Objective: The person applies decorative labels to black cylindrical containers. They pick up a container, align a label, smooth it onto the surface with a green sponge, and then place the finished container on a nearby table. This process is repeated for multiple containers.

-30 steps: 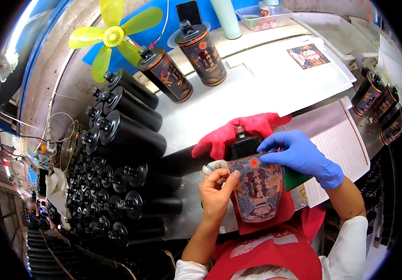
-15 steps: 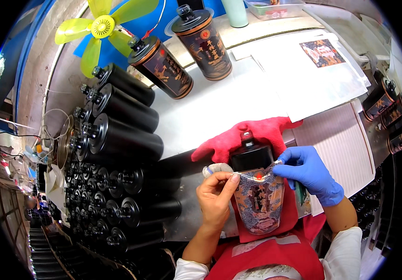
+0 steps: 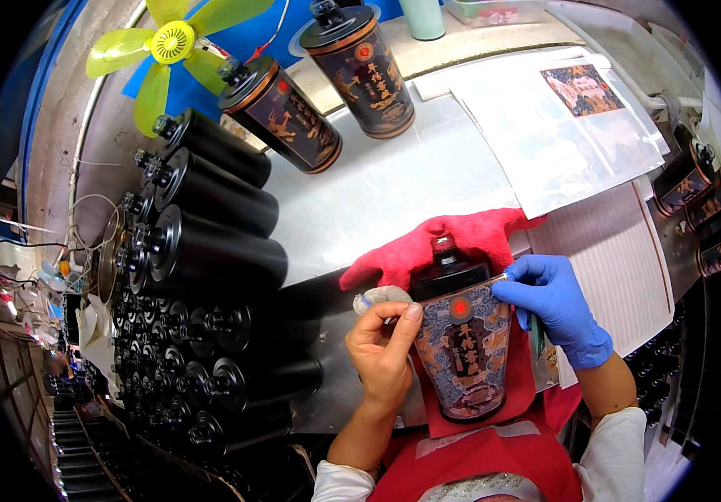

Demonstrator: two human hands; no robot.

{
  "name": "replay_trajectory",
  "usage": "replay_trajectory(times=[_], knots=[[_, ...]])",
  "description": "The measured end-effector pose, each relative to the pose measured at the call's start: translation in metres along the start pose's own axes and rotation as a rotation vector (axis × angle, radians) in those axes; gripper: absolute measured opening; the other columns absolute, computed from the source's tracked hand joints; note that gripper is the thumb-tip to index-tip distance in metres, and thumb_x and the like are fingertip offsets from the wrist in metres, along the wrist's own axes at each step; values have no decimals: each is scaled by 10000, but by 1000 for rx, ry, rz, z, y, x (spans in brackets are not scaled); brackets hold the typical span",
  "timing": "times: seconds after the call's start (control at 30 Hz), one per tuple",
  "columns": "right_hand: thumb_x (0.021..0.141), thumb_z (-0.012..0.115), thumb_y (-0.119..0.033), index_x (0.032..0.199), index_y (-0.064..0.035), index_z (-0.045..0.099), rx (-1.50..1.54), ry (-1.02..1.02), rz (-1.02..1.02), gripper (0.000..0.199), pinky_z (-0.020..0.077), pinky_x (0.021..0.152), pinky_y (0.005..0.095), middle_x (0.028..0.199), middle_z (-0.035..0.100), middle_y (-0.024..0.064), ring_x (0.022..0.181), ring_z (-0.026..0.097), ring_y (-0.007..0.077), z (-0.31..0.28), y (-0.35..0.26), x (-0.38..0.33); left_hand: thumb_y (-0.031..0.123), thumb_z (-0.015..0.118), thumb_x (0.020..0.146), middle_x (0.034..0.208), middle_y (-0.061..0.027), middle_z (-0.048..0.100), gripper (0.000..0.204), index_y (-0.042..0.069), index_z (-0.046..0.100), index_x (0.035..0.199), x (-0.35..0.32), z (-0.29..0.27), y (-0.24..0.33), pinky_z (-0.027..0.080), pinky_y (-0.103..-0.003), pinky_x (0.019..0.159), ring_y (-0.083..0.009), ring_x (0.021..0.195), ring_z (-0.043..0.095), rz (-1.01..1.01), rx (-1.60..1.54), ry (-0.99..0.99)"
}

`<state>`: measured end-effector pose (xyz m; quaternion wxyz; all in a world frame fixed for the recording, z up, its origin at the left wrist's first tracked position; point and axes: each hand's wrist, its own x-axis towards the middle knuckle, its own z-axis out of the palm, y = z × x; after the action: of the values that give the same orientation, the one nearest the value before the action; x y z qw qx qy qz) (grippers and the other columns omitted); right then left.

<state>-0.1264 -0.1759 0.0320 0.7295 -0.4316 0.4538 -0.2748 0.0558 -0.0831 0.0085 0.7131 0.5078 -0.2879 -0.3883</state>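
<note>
A black bottle [image 3: 451, 280] lies on a red cloth [image 3: 398, 255], its neck pointing away from me. Over its front is a patterned decal [image 3: 465, 360] with dark, blue-grey and copper ornament and a red dot near the top. My bare left hand [image 3: 381, 347] pinches the decal's upper left corner between thumb and forefinger. At the upper right corner, my right hand [image 3: 557, 309], in a blue glove, pinches the edge. A dark green piece [image 3: 536, 335] shows below the gloved fingers; whether they grip it is unclear. A greyish-white wad [image 3: 384, 296] lies beside my left hand.
Plain black bottles [image 3: 218, 255] crowd the left side, several lying in stacks. Two decorated bottles [image 3: 369, 79] stand at the back beside a yellow-green fan [image 3: 172, 43]. Decal sheets [image 3: 561, 151] lie at the right on ribbed paper [image 3: 607, 243]. More decorated bottles [image 3: 680, 186] stand far right.
The decal's upper edge, wavy and shiny before, now looks straight and lies flatter against the bottle. Both hands keep their pinch at its corners, and the view has shifted slightly.
</note>
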Motion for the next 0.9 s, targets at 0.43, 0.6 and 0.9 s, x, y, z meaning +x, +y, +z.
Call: replay_trajectory(times=[0.43, 0.6, 0.9], knots=[[783, 718, -126, 805, -2, 659, 12, 31, -22, 139, 394, 405, 183, 632, 601, 15, 458, 522, 54, 2, -4, -5, -35, 648, 818, 805, -28, 620, 31, -27, 638, 846, -1, 2, 4, 436, -195, 659, -68, 719, 553, 59, 21, 16], [791, 714, -148, 808, -2, 659, -16, 36, -40, 157, 391, 402, 185, 621, 592, 12, 457, 518, 53, 1, -3, 1, -28, 645, 825, 807, -32, 620, 22, -29, 637, 845, 4, 6, 2, 441, -201, 667, -71, 723, 554, 2, 35, 43], [814, 693, -158, 840, 1, 653, 49, 2, 38, 166, 381, 395, 187, 637, 591, 15, 448, 508, 53, -1, 4, 5, 0, 642, 837, 809, -33, 618, 40, -37, 632, 848, 8, -3, -1, 437, -208, 657, -76, 710, 544, -94, -17, -50]])
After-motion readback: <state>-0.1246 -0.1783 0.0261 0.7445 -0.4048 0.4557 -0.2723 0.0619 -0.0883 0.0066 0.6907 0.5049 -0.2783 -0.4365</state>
